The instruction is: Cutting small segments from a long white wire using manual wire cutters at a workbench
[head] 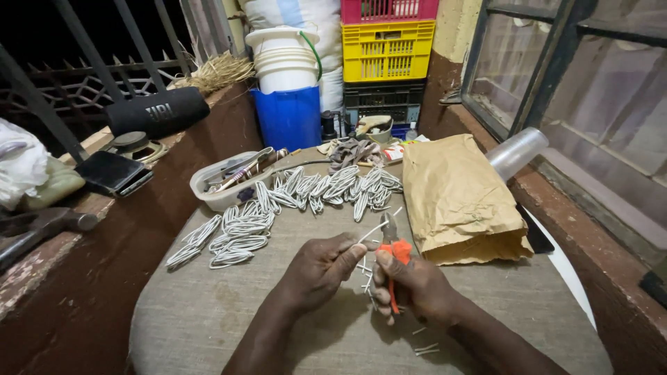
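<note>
We see the right hand (pixel 410 281) closed around orange-handled pliers (pixel 393 251), whose metal tips meet a short white wire piece (pixel 372 231) that the left hand (pixel 321 267) pinches at its near end, above the cloth-covered round table (pixel 208 319). Cut wire bits (pixel 425 348) lie below; folded white wire loops (pixel 240 232) spread leftward, a brown paper bag (pixel 455 198) rests just right.

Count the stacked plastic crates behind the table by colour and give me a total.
Pink crate: 1
Yellow crate: 1
Black crate: 1
Total: 3, stacked one on another, pink on top and black at the bottom, beside the blue bucket.
</note>
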